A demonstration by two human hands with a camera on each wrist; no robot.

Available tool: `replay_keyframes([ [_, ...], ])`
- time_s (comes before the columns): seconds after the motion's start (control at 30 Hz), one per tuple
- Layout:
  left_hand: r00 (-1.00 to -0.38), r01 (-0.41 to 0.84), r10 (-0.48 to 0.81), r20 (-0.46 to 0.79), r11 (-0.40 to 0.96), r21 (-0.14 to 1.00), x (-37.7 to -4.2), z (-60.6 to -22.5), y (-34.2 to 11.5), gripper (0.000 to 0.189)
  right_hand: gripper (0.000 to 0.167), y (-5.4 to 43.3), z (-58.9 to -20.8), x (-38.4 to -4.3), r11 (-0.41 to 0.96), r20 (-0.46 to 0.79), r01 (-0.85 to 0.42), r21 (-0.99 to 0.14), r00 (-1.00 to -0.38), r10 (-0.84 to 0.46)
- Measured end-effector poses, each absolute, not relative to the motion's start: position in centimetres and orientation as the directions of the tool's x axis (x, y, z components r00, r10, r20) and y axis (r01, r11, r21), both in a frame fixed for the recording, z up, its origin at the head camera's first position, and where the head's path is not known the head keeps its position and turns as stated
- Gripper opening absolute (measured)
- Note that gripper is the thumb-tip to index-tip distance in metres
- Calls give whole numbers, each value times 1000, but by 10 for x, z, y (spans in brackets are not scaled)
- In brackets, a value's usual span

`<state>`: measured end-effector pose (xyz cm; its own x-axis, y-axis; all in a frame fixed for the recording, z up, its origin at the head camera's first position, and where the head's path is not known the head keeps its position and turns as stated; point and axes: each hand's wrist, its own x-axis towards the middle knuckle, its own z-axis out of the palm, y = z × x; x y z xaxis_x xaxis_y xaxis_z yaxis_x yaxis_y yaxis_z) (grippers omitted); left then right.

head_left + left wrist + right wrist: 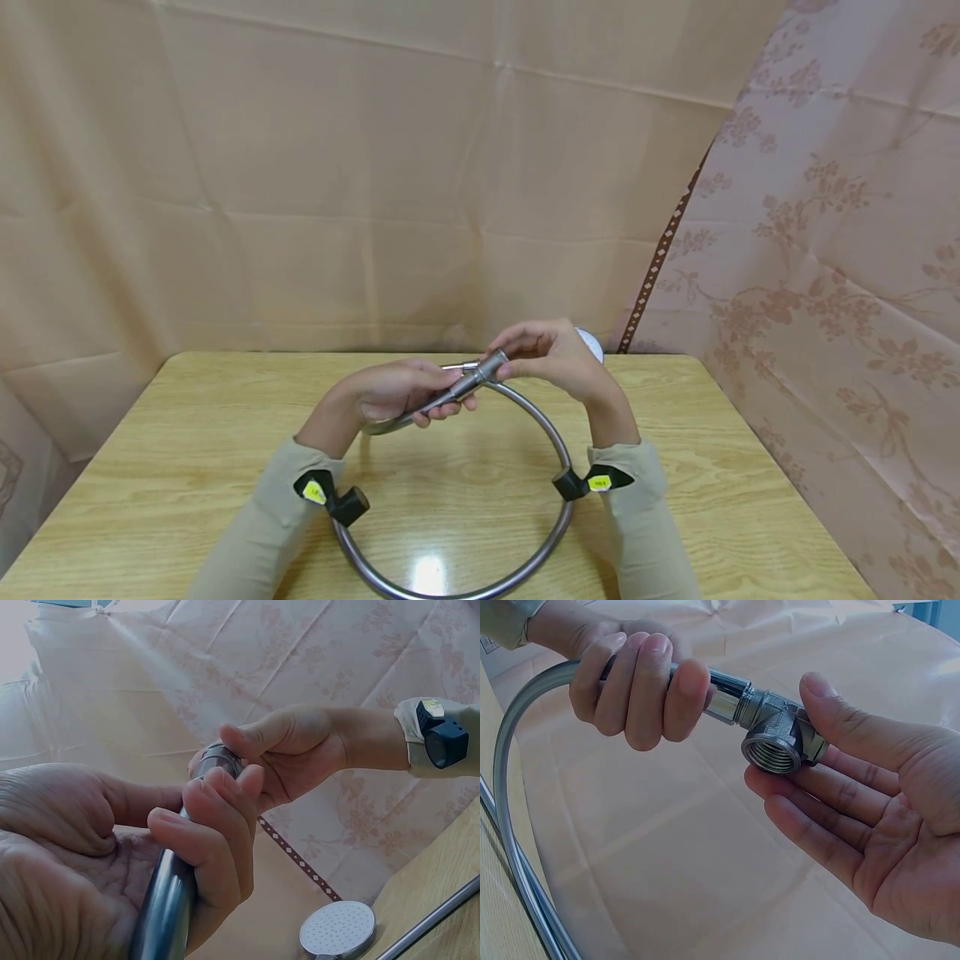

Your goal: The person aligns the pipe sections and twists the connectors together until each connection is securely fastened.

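Observation:
My left hand [401, 390] grips the end of a shiny metal shower hose [558, 437], its fingers wrapped round the end sleeve. At that end sits a grey metal tee fitting [776, 724], in line with the hose. One threaded mouth of the tee faces the camera in the right wrist view. With thumb above and fingers below, my right hand [562, 360] pinches the far end of the tee. Both hands hold these parts up above the table, and the rest of the hose loops down between the forearms.
A round white shower head [337, 928] is at the table's back edge, partly behind the right hand in the head view. The wooden table [225, 467] meets a beige cloth [337, 167] at the back and a flowered cloth [840, 292] at the right.

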<state>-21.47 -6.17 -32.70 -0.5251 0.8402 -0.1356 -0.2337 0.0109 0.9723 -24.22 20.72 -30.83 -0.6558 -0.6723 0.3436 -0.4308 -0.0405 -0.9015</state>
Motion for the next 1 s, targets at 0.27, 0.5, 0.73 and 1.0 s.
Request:
replay_keyframes([
  [0.27, -522, -221, 840, -147, 33, 975, -215, -327, -62, 34, 31, 207, -309, -242, -60, 362, -441, -896, -644, -674],
  [0.5, -542, -243, 822, -176, 48, 969, -214, -327, -62, 33, 32, 207, -307, -241, -57, 352, -431, -900, -645, -678],
  [0.73, -557, -247, 809, -186, 52, 968, -213, -327, -62, 31, 33, 207, -306, -240, -56, 351, -431, -901, -645, -678],
  [1.0, -557, -256, 809, -189, 50, 965, -215, -329, -62, 31, 33, 207, -307, -241, -55, 352, -433, -900, -646, -678],
])
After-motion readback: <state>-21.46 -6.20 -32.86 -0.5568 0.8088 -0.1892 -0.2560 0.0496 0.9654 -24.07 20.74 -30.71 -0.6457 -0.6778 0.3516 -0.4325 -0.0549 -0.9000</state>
